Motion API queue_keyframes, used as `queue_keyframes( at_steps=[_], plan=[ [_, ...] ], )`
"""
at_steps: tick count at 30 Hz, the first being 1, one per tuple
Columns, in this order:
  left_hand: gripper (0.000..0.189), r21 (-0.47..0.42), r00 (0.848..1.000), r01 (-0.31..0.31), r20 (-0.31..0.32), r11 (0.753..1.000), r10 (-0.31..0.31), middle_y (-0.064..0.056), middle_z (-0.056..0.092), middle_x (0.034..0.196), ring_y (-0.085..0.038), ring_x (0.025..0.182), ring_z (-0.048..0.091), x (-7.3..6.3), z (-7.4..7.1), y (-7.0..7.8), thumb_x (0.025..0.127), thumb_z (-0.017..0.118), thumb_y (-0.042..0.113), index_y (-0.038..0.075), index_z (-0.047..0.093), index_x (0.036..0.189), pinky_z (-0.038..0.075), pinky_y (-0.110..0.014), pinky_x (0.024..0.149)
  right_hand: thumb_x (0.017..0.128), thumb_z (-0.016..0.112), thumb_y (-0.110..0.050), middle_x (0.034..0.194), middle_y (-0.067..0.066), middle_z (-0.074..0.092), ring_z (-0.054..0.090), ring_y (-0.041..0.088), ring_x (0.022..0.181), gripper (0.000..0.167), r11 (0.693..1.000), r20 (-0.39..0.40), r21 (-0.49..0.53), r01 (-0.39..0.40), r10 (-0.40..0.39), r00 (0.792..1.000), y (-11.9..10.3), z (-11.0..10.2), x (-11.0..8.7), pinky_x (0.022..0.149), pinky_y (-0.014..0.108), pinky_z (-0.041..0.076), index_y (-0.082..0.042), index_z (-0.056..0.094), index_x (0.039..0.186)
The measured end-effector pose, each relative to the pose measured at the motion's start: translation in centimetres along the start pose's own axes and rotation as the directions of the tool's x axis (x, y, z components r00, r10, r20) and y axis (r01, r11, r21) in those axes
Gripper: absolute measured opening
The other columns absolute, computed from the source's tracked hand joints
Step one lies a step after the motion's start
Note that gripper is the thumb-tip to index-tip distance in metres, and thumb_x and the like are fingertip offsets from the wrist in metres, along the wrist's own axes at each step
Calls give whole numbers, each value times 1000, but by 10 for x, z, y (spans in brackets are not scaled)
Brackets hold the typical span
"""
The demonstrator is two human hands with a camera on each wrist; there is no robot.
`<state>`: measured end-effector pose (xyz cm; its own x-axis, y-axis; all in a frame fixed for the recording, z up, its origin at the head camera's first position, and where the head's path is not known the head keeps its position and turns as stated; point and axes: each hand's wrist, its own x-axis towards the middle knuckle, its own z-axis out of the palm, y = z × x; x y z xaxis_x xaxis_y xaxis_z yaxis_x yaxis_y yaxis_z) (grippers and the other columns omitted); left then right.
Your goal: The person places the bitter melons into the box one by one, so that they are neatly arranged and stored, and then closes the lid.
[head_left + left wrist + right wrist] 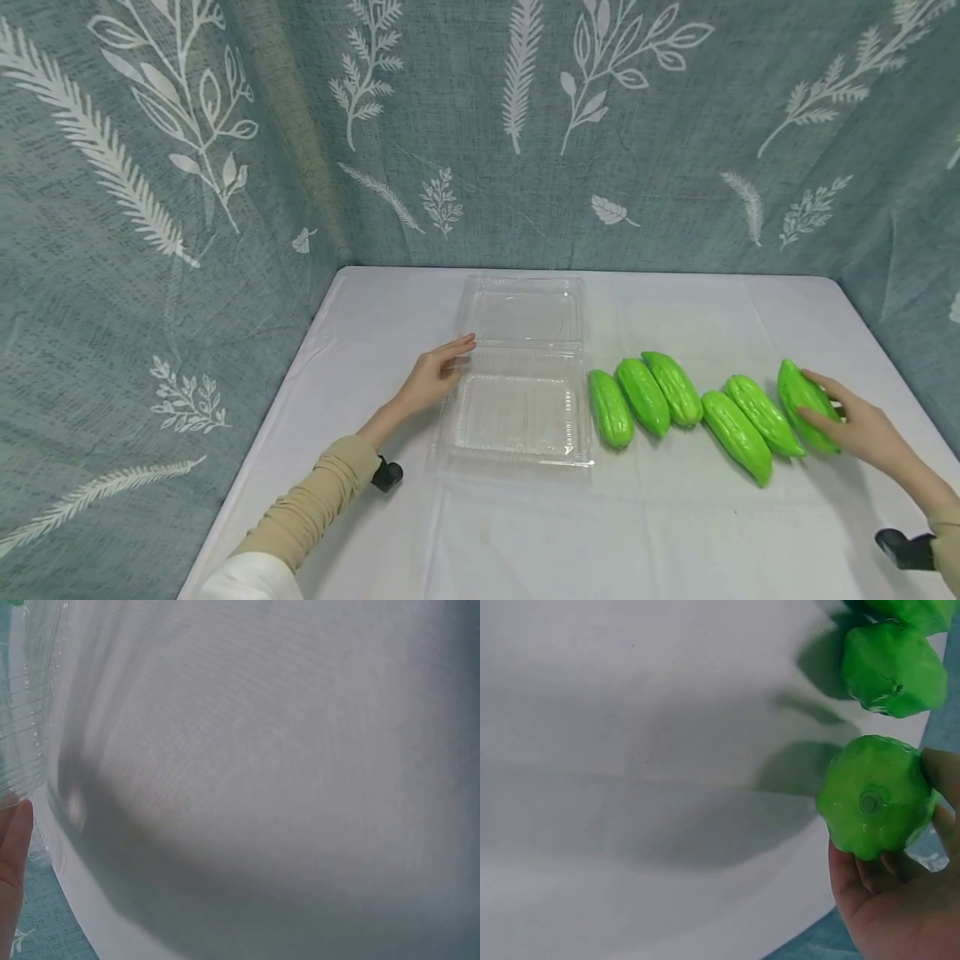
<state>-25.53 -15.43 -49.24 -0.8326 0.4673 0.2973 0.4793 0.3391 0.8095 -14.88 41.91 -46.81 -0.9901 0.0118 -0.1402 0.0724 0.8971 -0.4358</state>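
In the head view, my right hand (862, 421) grips the rightmost green bitter melon (801, 400), thumb on one side and fingers on the other. The right wrist view shows that melon's round end (870, 801) facing the camera, with my fingers around its side and the table beneath. My left hand (435, 373) rests at the left edge of a clear plastic clamshell box (517, 458), close to its hinge, fingers extended. In the left wrist view, fingertips (25, 814) touch the ribbed plastic wall (30, 712). The box lies with its lid (525, 312) folded back.
Several more bitter melons lie in a slanting row between the box and my right hand, including one (611, 408) beside the box's right wall and another (763, 414) near the held one. A white cloth (540, 533) covers the table; patterned curtains (465, 125) surround it.
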Motion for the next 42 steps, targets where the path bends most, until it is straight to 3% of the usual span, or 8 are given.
queue_keyframes(
  at_steps=[10, 17, 22, 26, 31, 35, 38, 42],
  plan=[
    [53, 34, 1000, 1, -4, 999, -1, -25, 45, 141, -41, 110, 61, 0, 0, -2, 77, 42, -21, -12, 52, 127, 52, -42, 97, 95, 48, -46, 135, 43, 31, 40, 61, 110, 78, 999, -49, 37, -12, 13, 999, 27, 7, 17, 62, 52, 53, -13, 9, 153],
    [51, 16, 1000, 19, 3, 1000, -19, -27, 44, 142, -43, 111, 59, 0, -2, 11, 78, 41, -23, -15, 50, 127, 52, -43, 97, 93, 49, -49, 134, 43, 34, 41, 61, 109, 80, 998, -92, 60, 14, -9, 996, 49, 10, 37, 68, 63, 51, -16, 9, 154],
    [52, 29, 1000, 14, 3, 999, -14, -26, 44, 142, -41, 111, 60, 2, 1, 0, 77, 41, -21, -13, 51, 128, 53, -38, 96, 92, 49, -52, 135, 40, 36, 43, 57, 110, 80, 997, -123, 75, -16, 25, 992, 36, 5, 38, 55, 45, 53, -19, 10, 154],
    [53, 29, 1000, 5, 0, 1000, -5, -27, 44, 141, -41, 112, 60, 2, 1, 1, 77, 41, -22, -13, 51, 127, 53, -38, 95, 92, 51, -50, 135, 42, 33, 41, 58, 111, 80, 993, -111, 114, -29, 42, 993, 16, -4, 35, 56, 46, 53, -17, 12, 154],
    [52, 27, 1000, 18, 0, 999, -18, -25, 45, 142, -40, 112, 60, 1, 1, 1, 77, 42, -22, -12, 52, 128, 53, -39, 96, 90, 51, -54, 137, 40, 36, 44, 57, 111, 80, 992, -167, 124, -12, 33, 985, 50, 15, 60, 55, 43, 54, -26, 11, 154],
    [53, 28, 1000, 18, 0, 999, -18, -25, 44, 142, -41, 112, 60, 1, 1, 0, 77, 42, -22, -12, 51, 128, 53, -40, 97, 90, 52, -53, 139, 39, 34, 43, 57, 112, 78, 989, -198, 144, 25, 4, 980, 68, 27, 75, 64, 56, 53, -34, 9, 153],
    [53, 38, 1000, 22, -1, 999, -22, -24, 45, 142, -40, 112, 60, 1, 1, 0, 77, 42, -22, -10, 52, 128, 53, -41, 96, 90, 54, -52, 140, 39, 33, 41, 57, 114, 78, 987, -181, 159, 26, 3, 984, 46, 19, 68, 61, 50, 54, -32, 11, 153],
    [53, 43, 1000, 28, 0, 999, -28, -22, 45, 143, -39, 113, 60, 0, 1, 2, 78, 42, -21, -9, 52, 129, 52, -39, 97, 93, 53, -44, 137, 40, 35, 41, 56, 113, 74, 982, -161, 188, 27, 4, 987, -13, -2, 42, 63, 53, 54, -17, 18, 153]
  ],
)
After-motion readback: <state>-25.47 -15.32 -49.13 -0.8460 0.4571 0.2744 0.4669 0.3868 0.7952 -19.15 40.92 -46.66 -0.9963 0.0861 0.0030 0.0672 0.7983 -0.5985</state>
